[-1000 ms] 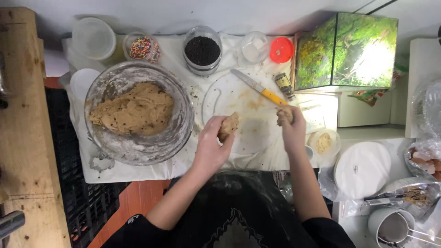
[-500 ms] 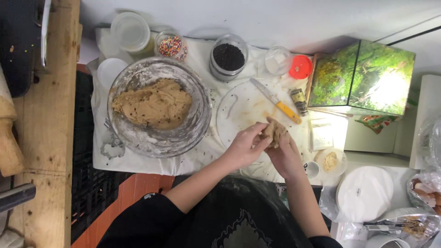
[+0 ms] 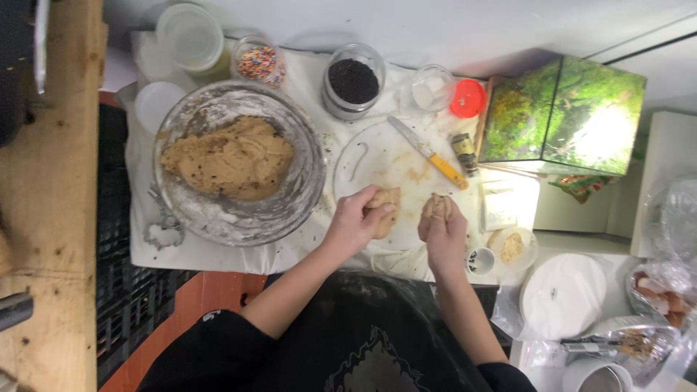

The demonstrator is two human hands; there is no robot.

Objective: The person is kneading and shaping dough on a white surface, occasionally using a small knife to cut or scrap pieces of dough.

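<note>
My left hand [image 3: 356, 221] grips a lump of tan dough [image 3: 385, 203] over the near edge of a round white cutting board [image 3: 377, 156]. My right hand [image 3: 441, 231] holds a second, smaller piece of dough [image 3: 438, 206] just to the right, a little apart from the first. A big metal bowl [image 3: 218, 218] with a mass of speckled cookie dough [image 3: 229, 160] stands to the left of my left hand. A yellow-handled knife [image 3: 428, 152] lies on the board beyond my hands.
At the back stand a jar of dark chips [image 3: 352, 83], a tub of coloured sprinkles [image 3: 259, 64], a lidded plastic tub [image 3: 190, 36], a small cup [image 3: 433, 88] and a red lid [image 3: 467, 98]. A green box [image 3: 563, 116] sits right. White plates [image 3: 563, 296] lie lower right.
The single lump that both hands held together half a second ago is now two pieces, one in each hand, drawn apart. The view has shifted slightly.
</note>
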